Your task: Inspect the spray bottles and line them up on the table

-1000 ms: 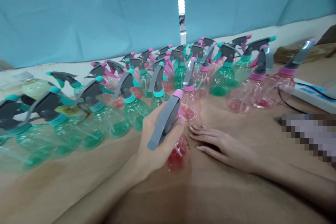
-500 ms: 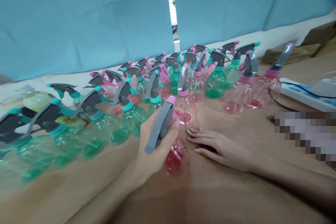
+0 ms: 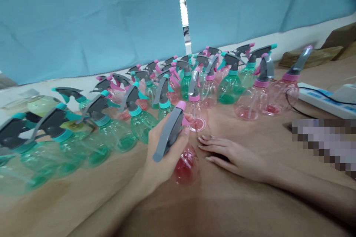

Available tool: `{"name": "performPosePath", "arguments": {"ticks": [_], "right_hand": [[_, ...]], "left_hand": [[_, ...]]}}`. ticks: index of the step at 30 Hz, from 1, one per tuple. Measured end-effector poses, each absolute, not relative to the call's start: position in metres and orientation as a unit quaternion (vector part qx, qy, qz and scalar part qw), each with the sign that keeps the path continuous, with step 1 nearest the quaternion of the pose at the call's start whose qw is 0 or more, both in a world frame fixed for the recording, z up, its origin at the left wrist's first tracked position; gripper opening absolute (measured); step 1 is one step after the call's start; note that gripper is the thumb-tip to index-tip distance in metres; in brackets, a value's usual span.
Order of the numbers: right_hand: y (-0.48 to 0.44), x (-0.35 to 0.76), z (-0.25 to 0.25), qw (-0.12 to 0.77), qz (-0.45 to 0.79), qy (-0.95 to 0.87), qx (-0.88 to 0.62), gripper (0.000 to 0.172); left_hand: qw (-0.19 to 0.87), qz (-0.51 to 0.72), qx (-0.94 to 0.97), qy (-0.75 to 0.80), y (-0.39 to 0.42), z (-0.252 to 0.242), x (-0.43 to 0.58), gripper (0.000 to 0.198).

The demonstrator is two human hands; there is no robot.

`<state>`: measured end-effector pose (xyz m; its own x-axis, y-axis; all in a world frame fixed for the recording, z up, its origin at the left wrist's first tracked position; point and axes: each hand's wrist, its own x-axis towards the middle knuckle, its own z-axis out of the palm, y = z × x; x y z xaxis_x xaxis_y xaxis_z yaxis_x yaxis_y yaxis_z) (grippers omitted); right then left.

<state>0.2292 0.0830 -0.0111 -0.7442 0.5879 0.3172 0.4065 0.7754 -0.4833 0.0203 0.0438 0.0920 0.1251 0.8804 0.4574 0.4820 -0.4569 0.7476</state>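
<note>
My left hand (image 3: pixel 164 148) is wrapped round the neck and trigger of a pink spray bottle (image 3: pixel 187 168) with a grey head and pink nozzle. The bottle's clear pink body shows below my fingers, at the table surface. My right hand (image 3: pixel 230 153) rests palm down on the brown tabletop (image 3: pixel 222 207), fingers stretched out, holding nothing; its fingertips lie just right of the held bottle. Directly beyond my hands stands another pink spray bottle (image 3: pixel 197 113). A green spray bottle (image 3: pixel 143 120) stands left of my left hand.
Several green spray bottles (image 3: pixel 116 133) line the left side, and mixed pink and green ones crowd the back. Two pink bottles (image 3: pixel 250 103) stand at right, beside a white power strip (image 3: pixel 328 100) with a black cable. A blue sheet (image 3: pixel 97 18) hangs behind.
Almost nothing differs. The view has shifted very slightly; my left hand keeps its hold on the pink spray bottle and my right hand stays flat on the table.
</note>
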Motion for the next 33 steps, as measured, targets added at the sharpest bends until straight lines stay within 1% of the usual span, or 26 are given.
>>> {"name": "performPosePath", "arguments": {"ticks": [3,6,10,12,15,22,29,33], "right_hand": [[0.082,0.229,-0.01,0.241,0.206,-0.909,-0.271,0.038],[0.082,0.229,-0.008,0.241,0.211,-0.908,-0.27,0.038],[0.082,0.229,-0.008,0.244,0.209,-0.908,-0.269,0.038],[0.082,0.229,-0.009,0.244,0.206,-0.908,-0.271,0.038],[0.083,0.229,-0.009,0.234,0.201,-0.912,-0.27,0.039],[0.083,0.23,-0.009,0.221,0.192,-0.917,-0.272,0.039],[0.082,0.229,-0.008,0.24,0.209,-0.909,-0.27,0.039],[0.082,0.229,-0.008,0.245,0.215,-0.906,-0.27,0.039]], "left_hand": [[0.214,0.46,0.717,0.478,0.043,0.093,0.02,0.005],[0.207,0.455,0.714,0.49,0.043,0.093,0.02,0.011],[0.223,0.453,0.716,0.482,0.044,0.093,0.02,0.004],[0.224,0.452,0.717,0.481,0.045,0.094,0.019,0.008],[0.209,0.448,0.724,0.482,0.044,0.094,0.017,0.015],[0.176,0.443,0.722,0.501,0.042,0.09,0.012,0.013],[0.237,0.442,0.708,0.497,0.044,0.085,0.008,0.015],[0.231,0.452,0.707,0.492,0.044,0.085,0.009,0.017]]}}
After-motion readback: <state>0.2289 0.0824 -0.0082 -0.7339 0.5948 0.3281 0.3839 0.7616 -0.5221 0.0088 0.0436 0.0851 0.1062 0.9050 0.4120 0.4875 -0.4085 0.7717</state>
